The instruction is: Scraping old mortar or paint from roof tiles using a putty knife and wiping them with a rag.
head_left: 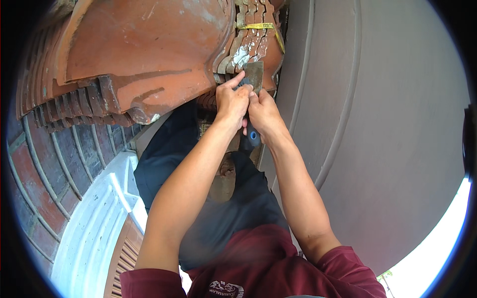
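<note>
A putty knife point(255, 73) with a flat, dirty metal blade points up and away from me in front of a stack of clay roof tiles point(144, 44). My right hand point(267, 116) is wrapped round it, thumb up near the base of the blade. Below that hand its black handle shows, with a blue-ringed hole. My left hand point(230, 104) meets it from the left, index finger stretched out and the other fingers curled at the blade's edge. Part of its grip is hidden. White smears point(241, 56) mark the tile edges just beyond the blade.
A yellow strap point(256, 26) crosses the upright tiles at the back. The right side is taken up by a large grey curved wall point(387, 114). A brick wall with pale raised joints point(54, 169) and a white ledge point(94, 218) stand at left. My dark-clothed legs point(213, 218) are below.
</note>
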Available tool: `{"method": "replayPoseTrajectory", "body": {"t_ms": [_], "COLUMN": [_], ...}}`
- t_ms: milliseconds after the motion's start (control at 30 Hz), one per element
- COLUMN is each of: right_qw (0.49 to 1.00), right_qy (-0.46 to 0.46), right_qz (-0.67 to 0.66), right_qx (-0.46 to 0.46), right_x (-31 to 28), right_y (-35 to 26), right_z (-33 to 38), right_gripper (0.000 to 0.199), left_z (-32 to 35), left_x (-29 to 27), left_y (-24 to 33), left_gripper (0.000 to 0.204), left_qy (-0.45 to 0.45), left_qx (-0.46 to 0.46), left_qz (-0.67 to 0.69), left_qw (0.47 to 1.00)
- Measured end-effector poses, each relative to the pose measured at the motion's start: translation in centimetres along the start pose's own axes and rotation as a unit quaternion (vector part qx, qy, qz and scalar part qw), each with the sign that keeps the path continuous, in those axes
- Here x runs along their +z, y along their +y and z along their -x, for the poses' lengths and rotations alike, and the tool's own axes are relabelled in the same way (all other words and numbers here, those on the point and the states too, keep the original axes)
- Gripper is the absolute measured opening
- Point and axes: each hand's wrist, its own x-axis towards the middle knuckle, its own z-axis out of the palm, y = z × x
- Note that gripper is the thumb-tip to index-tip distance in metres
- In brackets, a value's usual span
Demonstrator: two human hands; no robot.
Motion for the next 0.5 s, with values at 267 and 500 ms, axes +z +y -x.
{"method": "replayPoseTrajectory", "body": {"t_ms": [267, 500], "right_qw": [1.0, 0.999], "right_qy": [0.009, 0.018], "right_qz": [-0.007, -0.004], "right_qx": [0.017, -0.033], "right_x": [-0.3, -0.6], "right_y": [-0.2, 0.7], "right_z": [0.5, 1.4], "right_gripper": [0.027, 0.027], "left_z": [-0.6, 1.1], "left_x": [0.5, 0.7], "left_y": [-0.5, -0.6], "left_gripper": [0.054, 0.049], "left_qy": [0.001, -0.01], "left_qx": [-0.012, 0.024], "left_qz": [0.023, -0.013], "left_qw": [1.0, 1.0]}}
